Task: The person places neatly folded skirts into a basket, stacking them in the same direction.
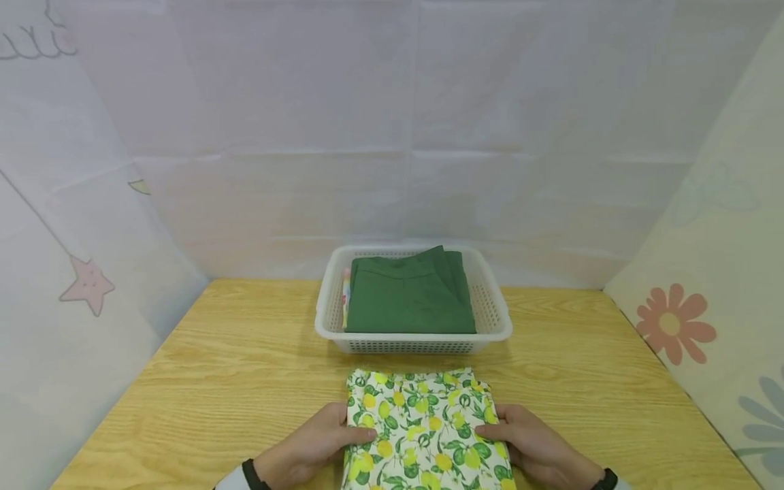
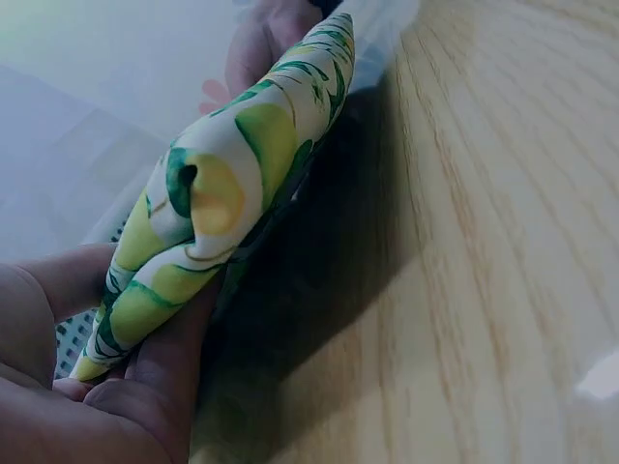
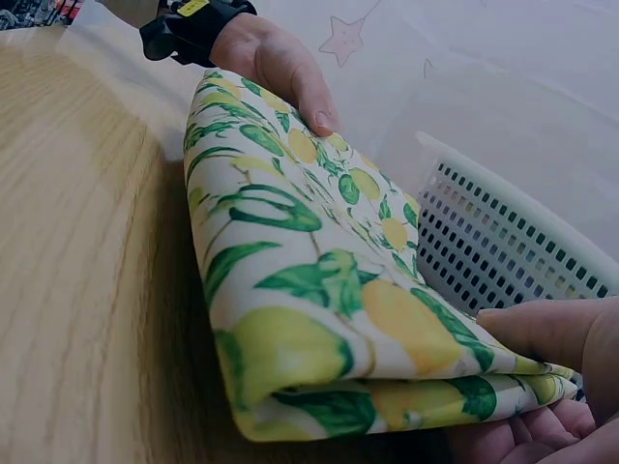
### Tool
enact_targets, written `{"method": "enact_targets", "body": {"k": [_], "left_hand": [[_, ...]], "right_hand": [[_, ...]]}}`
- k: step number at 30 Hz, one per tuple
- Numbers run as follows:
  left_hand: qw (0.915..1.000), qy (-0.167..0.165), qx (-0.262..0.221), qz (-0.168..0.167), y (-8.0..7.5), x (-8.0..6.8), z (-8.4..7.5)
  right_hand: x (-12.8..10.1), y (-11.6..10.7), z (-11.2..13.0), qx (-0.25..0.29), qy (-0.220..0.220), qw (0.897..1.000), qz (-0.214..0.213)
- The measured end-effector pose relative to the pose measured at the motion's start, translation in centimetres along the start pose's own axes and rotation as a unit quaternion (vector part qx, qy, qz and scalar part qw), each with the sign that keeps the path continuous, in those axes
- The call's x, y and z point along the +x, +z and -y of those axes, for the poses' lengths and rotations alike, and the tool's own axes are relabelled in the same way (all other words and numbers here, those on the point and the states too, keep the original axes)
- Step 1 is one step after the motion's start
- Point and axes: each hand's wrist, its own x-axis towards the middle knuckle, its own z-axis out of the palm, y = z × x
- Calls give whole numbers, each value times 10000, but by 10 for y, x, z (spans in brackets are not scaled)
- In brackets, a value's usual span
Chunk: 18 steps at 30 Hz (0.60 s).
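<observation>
A folded white garment [image 1: 422,432] printed with yellow lemons and green leaves is held between both hands, with a gathered edge toward the basket. My left hand [image 1: 318,439] grips its left side, thumb on top and fingers underneath. On the opposite side my right hand [image 1: 529,442] pinches it in the same way. Folded layers of the garment [image 3: 319,338] show at its side in the right wrist view. Below the garment [image 2: 222,184] a dark shadow lies on the table in the left wrist view, and it looks lifted off the surface.
Just beyond the garment stands a white perforated plastic basket [image 1: 413,346]. Inside it lies folded dark green clothing [image 1: 410,299], with a strip of multicoloured fabric [image 1: 346,296] at its left. The wooden table [image 1: 245,354] is bordered by pale printed sheets [image 1: 294,136] at the back and sides.
</observation>
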Motion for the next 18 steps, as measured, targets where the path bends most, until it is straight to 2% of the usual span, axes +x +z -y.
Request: {"method": "enact_targets", "body": {"k": [4,9,14,18], "left_hand": [[9993,65,358,-82,8,-5,-9],[9990,286,344,65,19,-11,-25],[9986,441,231,151,31,-21,-50],[9977,551,293,249,34,-23,-75]], "right_hand": [[-12,4,7,-45,-99,9999,-6],[-30,5,25,-123,-323,9990,292],[-48,5,49,-147,-460,9977,469],[-59,4,75,-225,-562,9967,545]]}}
